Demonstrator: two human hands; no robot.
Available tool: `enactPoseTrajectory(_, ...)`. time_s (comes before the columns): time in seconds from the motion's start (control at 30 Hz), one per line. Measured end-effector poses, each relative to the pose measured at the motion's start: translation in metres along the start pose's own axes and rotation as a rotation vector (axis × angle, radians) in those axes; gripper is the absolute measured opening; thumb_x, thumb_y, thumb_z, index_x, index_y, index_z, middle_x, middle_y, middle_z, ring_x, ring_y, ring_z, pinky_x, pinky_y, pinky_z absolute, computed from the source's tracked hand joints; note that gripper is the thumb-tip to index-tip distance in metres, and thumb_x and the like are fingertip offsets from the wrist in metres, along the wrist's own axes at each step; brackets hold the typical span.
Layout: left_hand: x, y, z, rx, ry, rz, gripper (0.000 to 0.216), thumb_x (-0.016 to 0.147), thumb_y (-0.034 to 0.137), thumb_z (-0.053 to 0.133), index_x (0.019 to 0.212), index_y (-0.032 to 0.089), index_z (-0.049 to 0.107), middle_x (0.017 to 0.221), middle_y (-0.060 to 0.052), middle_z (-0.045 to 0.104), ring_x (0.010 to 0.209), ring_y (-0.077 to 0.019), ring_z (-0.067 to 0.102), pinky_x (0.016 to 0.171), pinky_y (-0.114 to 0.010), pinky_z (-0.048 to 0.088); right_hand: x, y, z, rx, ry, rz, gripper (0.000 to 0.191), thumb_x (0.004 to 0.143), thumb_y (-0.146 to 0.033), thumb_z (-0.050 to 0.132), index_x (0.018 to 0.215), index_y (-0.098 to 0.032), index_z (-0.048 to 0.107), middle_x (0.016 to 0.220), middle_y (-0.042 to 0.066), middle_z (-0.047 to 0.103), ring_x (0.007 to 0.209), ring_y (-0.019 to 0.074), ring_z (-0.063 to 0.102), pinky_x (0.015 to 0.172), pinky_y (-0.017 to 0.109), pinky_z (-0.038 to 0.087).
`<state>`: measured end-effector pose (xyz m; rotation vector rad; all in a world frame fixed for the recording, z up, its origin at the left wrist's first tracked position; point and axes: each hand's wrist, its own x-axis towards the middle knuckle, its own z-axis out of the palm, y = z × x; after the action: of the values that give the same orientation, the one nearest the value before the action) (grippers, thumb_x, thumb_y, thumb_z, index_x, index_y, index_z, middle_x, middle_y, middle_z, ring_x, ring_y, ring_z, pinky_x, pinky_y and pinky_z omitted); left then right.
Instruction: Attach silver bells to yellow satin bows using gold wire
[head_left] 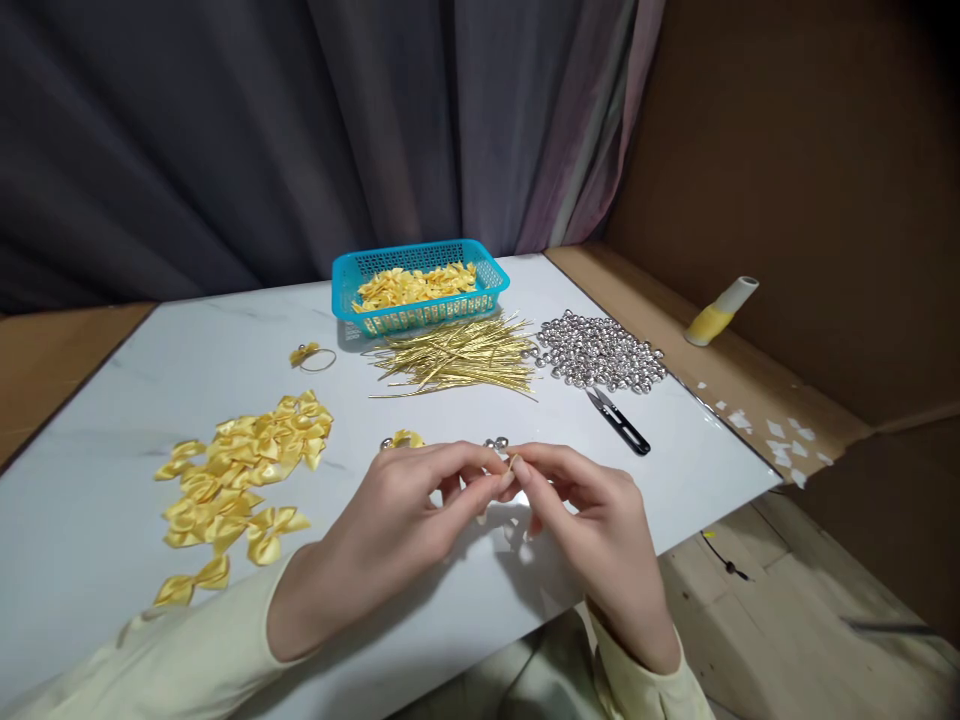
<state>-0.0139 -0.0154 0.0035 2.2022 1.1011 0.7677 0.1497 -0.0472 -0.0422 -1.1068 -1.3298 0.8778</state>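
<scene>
Both hands meet over the near edge of the smooth white table. The left hand and right hand pinch a thin gold wire tie between their fingertips, with small shiny silver bells just behind them. A glossy yellow satin bow lies beside the left hand. Further back sit a heap of gold ties, a pile of round silver bells, black snips and a blue mesh basket.

Left hand and right hand, fingertips pinched together
</scene>
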Motion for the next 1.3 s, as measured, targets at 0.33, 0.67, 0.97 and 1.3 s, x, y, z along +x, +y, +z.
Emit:
enactPoseTrajectory(0.33,-0.005,-0.008,0.003,0.216,0.054,0.368,0.013,0.090,0.009,0.059,0.095,0.018,0.067,0.080,0.001,0.076,0.064,-0.0104,0.069,0.060,-0.019,0.051,0.006,0.011,-0.002,0.461,-0.077,0.316,0.010,0.077,-0.028,0.076,0.081,-0.020,0.073,0.075,0.001,0.073,0.061,0.0116,0.065,0.042,0.016,0.045)
enactPoseTrajectory(0.67,-0.007,-0.020,0.009,0.579,0.135,0.742,0.024,0.097,0.007,0.036,0.108,0.009,0.058,0.073,-0.007,0.072,0.065,-0.0182,0.068,0.058,-0.028,0.053,0.007,0.010,0.012,0.800,-0.080,0.535,0.025,0.070,-0.029,0.081,0.080,-0.019,0.061,0.073,-0.003,0.054,0.052,0.0065,0.046,0.037,0.014,0.038)
enactPoseTrajectory(0.97,-0.008,-0.022,0.012,0.748,0.178,0.868,0.020,0.094,0.001,0.040,0.092,0.006,0.059,0.074,-0.011,0.072,0.067,-0.0213,0.069,0.054,-0.032,0.054,0.007,0.017,0.014,0.825,-0.197,0.564,0.020,0.071,-0.036,0.079,0.078,-0.021,0.068,0.070,0.000,0.053,0.055,0.0115,0.044,0.045,0.023,0.043)
enactPoseTrajectory(1.3,-0.010,-0.016,0.005,0.464,0.052,0.555,0.020,0.096,0.007,0.042,0.102,0.014,0.060,0.081,-0.003,0.075,0.068,-0.0156,0.070,0.060,-0.025,0.052,0.007,0.027,0.009,0.782,-0.170,0.468,0.021,0.064,-0.039,0.087,0.064,-0.024,0.073,0.072,-0.001,0.054,0.053,0.0075,0.040,0.048,0.022,0.036)
